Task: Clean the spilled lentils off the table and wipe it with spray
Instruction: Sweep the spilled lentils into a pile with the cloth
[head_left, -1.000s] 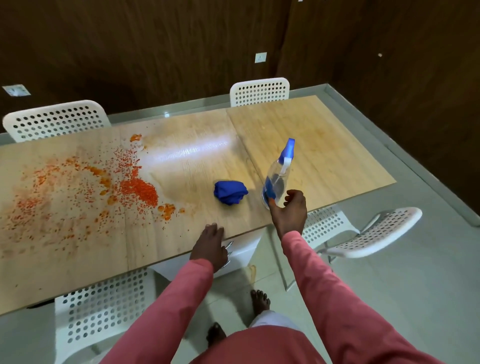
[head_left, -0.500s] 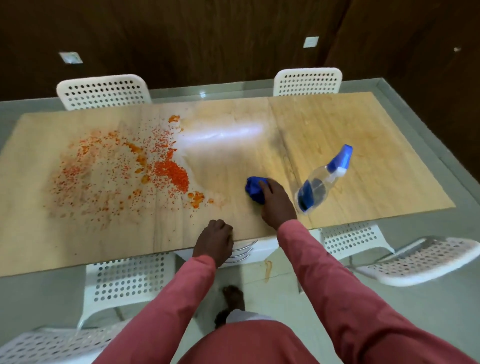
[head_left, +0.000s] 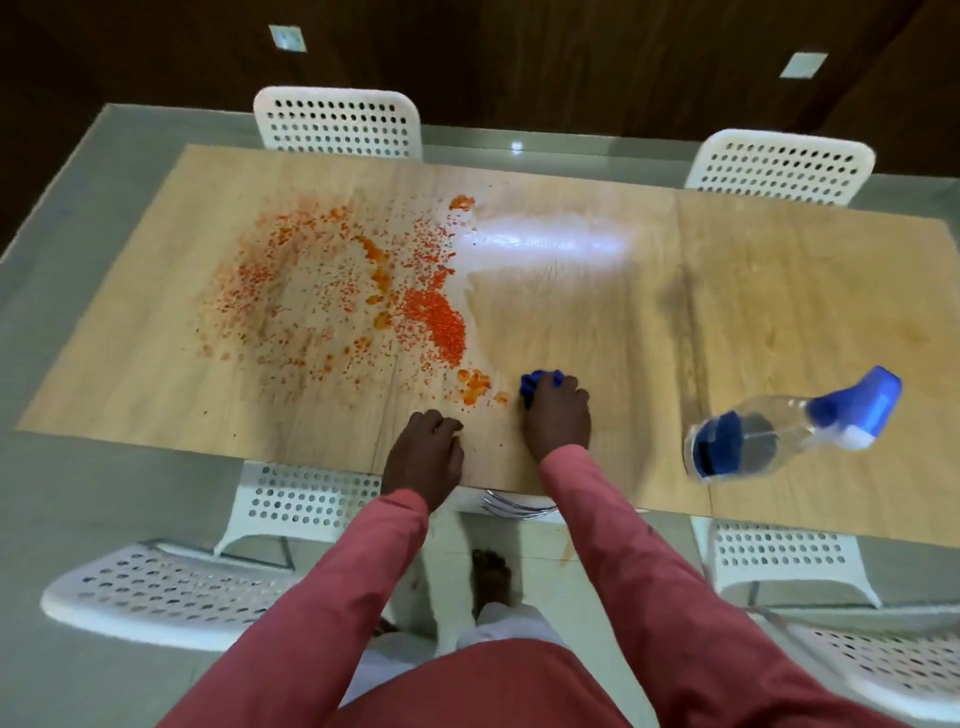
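Right hand (head_left: 557, 415) slid blue cloth (head_left: 540, 383) toward lentils (head_left: 434, 322), gripping | left hand (head_left: 423, 452) seemingly fisted

White perforated chairs (head_left: 337, 127) ring the table; dark wood wall (head_left: 519, 62) behind

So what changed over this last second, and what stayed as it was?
The right hand let go of the spray bottle, which now stands alone on the table, moved left and took hold of the blue cloth, which now lies beside the spill. Unchanged: the left hand rests curled at the near table edge, and the lentils lie unswept.
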